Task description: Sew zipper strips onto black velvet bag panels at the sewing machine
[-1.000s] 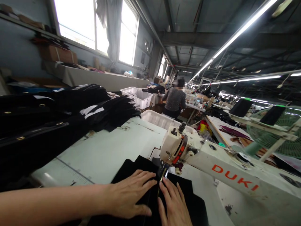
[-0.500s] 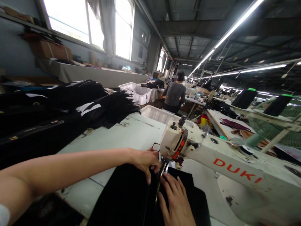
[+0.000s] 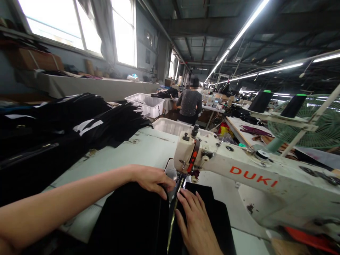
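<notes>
Black fabric (image 3: 127, 219) lies under the head of a white sewing machine (image 3: 186, 152) marked DUKI. Running lengthwise up it toward the presser foot is a gold-toothed zipper (image 3: 172, 221). My left hand (image 3: 151, 181) grips the fabric's edge just left of the presser foot, thumb on top and fingers curled over. To the right of the zipper, my right hand (image 3: 195, 217) lies flat on the fabric, its fingers stretched toward the needle area. The machine head partly hides the needle.
A heap of black pieces with white labels (image 3: 87, 126) covers the table's left side. White plastic bins (image 3: 145, 104) stand beyond it. A co-worker (image 3: 189, 102) sits farther back. Black thread cones (image 3: 260, 102) and a green fan (image 3: 316, 120) are at the right.
My left hand has shifted left, away from the presser foot, drawing the fabric edge aside and exposing more of the zipper. My right hand stays beside the zipper. The camera view has turned slightly right.
</notes>
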Demonstrator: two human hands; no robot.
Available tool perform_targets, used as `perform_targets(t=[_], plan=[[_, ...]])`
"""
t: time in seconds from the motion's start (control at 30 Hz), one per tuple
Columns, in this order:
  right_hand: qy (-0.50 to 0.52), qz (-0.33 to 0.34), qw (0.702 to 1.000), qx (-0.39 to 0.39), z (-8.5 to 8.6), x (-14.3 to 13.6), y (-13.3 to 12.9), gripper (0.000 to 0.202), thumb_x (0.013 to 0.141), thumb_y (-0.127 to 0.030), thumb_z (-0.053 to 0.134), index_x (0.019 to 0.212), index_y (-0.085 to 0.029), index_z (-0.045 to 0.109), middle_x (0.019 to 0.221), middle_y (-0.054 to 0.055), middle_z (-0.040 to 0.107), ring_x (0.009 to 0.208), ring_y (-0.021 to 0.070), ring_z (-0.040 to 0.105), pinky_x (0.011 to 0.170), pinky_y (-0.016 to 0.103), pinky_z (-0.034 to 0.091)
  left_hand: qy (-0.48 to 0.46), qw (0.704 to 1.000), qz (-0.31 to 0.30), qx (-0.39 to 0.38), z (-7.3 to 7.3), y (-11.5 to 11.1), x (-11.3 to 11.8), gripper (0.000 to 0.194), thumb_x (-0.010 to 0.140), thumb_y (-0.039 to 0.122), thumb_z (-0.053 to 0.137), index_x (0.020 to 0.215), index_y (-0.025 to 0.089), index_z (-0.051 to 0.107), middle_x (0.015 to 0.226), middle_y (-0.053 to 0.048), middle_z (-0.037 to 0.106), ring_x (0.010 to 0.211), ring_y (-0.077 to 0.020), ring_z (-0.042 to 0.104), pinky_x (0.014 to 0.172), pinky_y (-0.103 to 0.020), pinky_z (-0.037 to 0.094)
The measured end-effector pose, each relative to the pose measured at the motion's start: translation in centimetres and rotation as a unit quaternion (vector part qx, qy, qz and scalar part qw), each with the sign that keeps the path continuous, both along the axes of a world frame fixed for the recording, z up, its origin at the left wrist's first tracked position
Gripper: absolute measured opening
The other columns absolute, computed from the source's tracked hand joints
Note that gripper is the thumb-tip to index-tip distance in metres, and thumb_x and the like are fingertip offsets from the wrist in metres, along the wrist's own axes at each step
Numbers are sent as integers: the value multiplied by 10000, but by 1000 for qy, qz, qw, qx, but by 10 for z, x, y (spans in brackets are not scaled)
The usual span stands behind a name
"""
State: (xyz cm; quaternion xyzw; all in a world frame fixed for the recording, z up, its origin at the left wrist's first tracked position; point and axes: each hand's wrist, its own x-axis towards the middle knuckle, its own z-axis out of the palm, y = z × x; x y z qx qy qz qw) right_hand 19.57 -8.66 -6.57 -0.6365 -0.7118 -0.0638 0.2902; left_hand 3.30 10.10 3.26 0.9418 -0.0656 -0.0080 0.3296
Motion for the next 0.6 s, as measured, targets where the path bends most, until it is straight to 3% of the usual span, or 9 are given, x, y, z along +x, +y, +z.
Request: perform_targets(t=[0.1, 0.17, 0.27, 0.33, 0.47, 0.6], plan=[[-19, 0, 1000, 8, -3, 2, 1, 353, 985, -286, 466, 1327, -277, 554, 1361, 7, 584, 1273, 247, 525, 1124, 557, 389, -5, 998, 9, 69, -12, 3, 18, 341, 950, 573, 548, 884, 260, 664, 794, -2, 717, 735, -186, 663, 698, -247, 489], [-30, 1, 999, 17, -5, 2, 2, 361, 986, -285, 451, 1332, -270, 553, 1357, 12, 587, 1265, 255, 534, 1106, 561, 413, -25, 992, 38, 120, -21, 4, 24, 330, 949, 566, 557, 925, 262, 681, 798, -21, 724, 791, -215, 669, 844, -300, 479], [-35, -6, 999, 36, -7, 2, 2, 358, 976, -286, 441, 1306, -273, 580, 1345, 16, 592, 1239, 272, 551, 1068, 555, 459, -73, 975, 96, 186, -30, -5, 21, 339, 943, 530, 593, 1080, 226, 654, 995, -87, 726, 1023, -279, 635, 1108, -457, 281], [-35, -13, 998, 54, -6, 3, 1, 330, 966, -286, 455, 1252, -273, 619, 1292, 20, 619, 1194, 282, 578, 1029, 541, 497, -104, 960, 140, 217, -34, -17, 13, 370, 949, 496, 604, 1175, 203, 607, 1170, -126, 671, 1157, -311, 562, 1142, -520, 175], [-72, 20, 994, 76, -2, 9, 1, 286, 960, -277, 498, 1209, -262, 638, 1178, 15, 673, 1077, 268, 641, 956, 494, 555, -135, 936, 205, 251, -48, -46, 1, 230, 1037, 308, 446, 1093, 177, 627, 1198, -151, 625, 1127, -304, 539, 1068, -514, 283], [-116, 38, 989, 85, 1, 14, 3, 308, 969, -268, 486, 1247, -227, 613, 1168, 18, 686, 1037, 249, 667, 934, 466, 570, -140, 940, 206, 233, -59, -60, -3, 240, 1025, 158, 403, 1017, 172, 642, 1077, -104, 675, 987, -233, 595, 953, -382, 444]])
